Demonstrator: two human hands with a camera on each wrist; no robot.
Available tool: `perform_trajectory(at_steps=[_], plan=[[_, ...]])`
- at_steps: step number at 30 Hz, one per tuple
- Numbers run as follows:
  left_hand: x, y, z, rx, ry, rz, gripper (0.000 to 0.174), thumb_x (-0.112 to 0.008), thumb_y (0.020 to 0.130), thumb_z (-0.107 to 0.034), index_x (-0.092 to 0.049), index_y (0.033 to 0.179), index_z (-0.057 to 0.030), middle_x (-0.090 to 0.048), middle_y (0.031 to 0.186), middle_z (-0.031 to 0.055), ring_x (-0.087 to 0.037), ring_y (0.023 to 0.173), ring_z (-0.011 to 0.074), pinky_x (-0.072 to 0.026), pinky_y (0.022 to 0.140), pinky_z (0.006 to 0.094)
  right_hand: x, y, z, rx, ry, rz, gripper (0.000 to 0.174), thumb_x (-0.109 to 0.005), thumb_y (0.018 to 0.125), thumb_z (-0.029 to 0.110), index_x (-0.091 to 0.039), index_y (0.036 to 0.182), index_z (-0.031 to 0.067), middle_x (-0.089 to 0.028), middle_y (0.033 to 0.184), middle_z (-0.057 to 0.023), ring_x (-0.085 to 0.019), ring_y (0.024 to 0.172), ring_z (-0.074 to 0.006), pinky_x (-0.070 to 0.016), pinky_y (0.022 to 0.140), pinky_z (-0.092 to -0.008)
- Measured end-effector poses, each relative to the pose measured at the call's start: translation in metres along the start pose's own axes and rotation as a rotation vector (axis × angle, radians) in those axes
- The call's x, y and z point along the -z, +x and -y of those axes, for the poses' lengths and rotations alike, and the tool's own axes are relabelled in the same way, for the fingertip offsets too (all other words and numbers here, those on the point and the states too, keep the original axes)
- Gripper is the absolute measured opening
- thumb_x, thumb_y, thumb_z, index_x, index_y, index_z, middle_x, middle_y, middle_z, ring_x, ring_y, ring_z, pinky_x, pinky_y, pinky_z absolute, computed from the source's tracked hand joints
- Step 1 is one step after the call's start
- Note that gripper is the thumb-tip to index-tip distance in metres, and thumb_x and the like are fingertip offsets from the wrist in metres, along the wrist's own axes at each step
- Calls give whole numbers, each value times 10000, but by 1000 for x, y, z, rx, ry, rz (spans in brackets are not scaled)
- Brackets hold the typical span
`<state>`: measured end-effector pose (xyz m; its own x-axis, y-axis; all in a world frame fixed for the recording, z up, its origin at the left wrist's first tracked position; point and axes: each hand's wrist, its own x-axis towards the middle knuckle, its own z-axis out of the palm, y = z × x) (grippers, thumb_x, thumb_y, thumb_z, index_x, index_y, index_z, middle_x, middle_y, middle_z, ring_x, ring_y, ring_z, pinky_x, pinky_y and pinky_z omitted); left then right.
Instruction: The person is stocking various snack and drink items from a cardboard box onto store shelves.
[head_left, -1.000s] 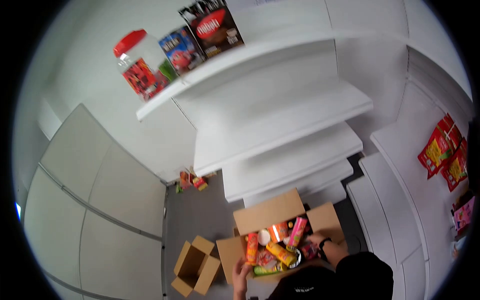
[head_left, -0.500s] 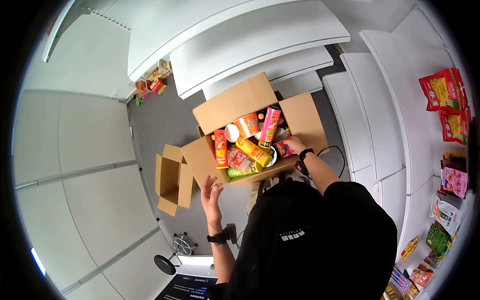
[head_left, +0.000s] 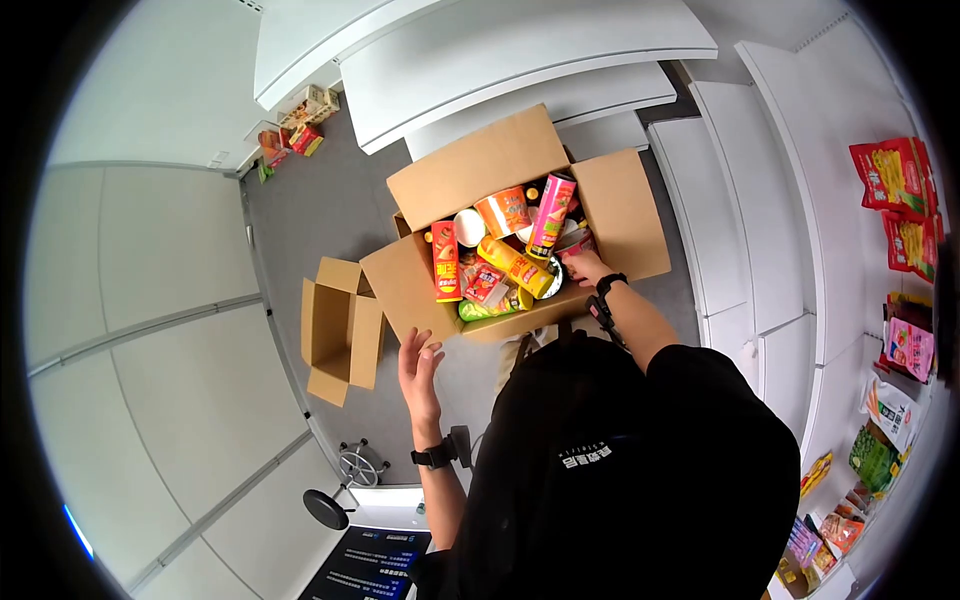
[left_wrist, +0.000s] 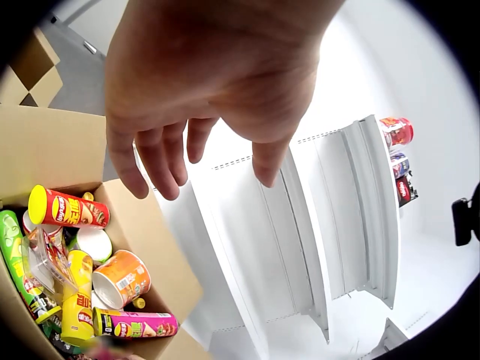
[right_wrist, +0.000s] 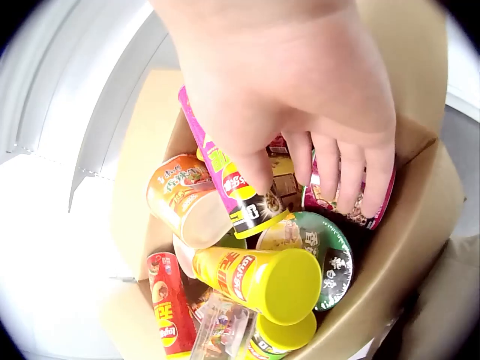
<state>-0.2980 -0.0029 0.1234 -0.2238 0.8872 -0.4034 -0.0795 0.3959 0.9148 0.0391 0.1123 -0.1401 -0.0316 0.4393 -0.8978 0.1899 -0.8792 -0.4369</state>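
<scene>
In the head view, a cardboard box [head_left: 510, 324] holds cans, cups and packets. The right hand [head_left: 587, 268] reaches into its right end. In the right wrist view that hand [right_wrist: 292, 90] has its fingers spread over a magenta tub [right_wrist: 321, 196], its thumb beside a pink can [right_wrist: 217, 161]; firm contact cannot be told. A yellow can [right_wrist: 247, 277] and a green-lidded bowl [right_wrist: 337, 251] lie below. The left hand [head_left: 420, 375] hangs in the air by the box's near left flap, fingers apart, holding nothing; the left wrist view shows the hand [left_wrist: 210, 82] likewise.
A smaller cardboard box [head_left: 330, 325] stands open on the floor at the left. White shelves [head_left: 520, 60] rise beyond the big box, and shelves with snack packets [head_left: 893, 175] line the right. A wheeled stool [head_left: 345, 490] is at the lower left.
The head view has tilted down. The left hand has drawn back from the box's near left side, its fingers spreading. The right hand stays in the box's right end.
</scene>
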Motion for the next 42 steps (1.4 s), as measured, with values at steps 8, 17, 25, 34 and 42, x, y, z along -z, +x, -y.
perform_trajectory(at_steps=[8,17,25,34,42], plan=[[34,20,10,39,7,87,552,-562,933,-262,-372,1389,-15,-511,1278,109,-550,1067,208,-460,926,378,-42,-12,0,-13,42,46,768,-692,739,353,-338,1371,98,-474,1276,-165,-520,1106,-317,-454,841,-521],[64,33,21,53,-5,143,529,-564,928,-235,-394,1373,-5,-523,1264,109,-559,1053,203,-470,914,363,-93,42,-58,441,-176,-826,534,-667,780,399,-593,1138,11,-665,862,-172,-651,781,-365,-538,693,-464],[94,25,29,95,-57,71,526,-593,915,-202,-402,1364,-6,-531,1254,117,-562,1051,214,-468,907,356,-133,-11,-10,-247,80,324,804,-611,801,560,-446,1246,-89,-557,1139,-287,-630,983,-357,-554,783,-459],[113,17,31,91,9,57,524,-574,927,-263,-404,1368,-35,-534,1268,102,-556,1070,224,-455,928,389,-189,-9,0,-195,260,191,749,-659,794,498,-393,1373,104,-424,1348,-182,-592,1049,-409,-521,847,-473],[120,22,27,93,59,80,527,-563,935,-271,-396,1369,-22,-531,1278,110,-558,1067,223,-456,918,383,-196,-8,8,-189,331,40,589,-695,749,455,-525,1179,91,-561,959,-106,-631,852,-257,-513,759,-386]])
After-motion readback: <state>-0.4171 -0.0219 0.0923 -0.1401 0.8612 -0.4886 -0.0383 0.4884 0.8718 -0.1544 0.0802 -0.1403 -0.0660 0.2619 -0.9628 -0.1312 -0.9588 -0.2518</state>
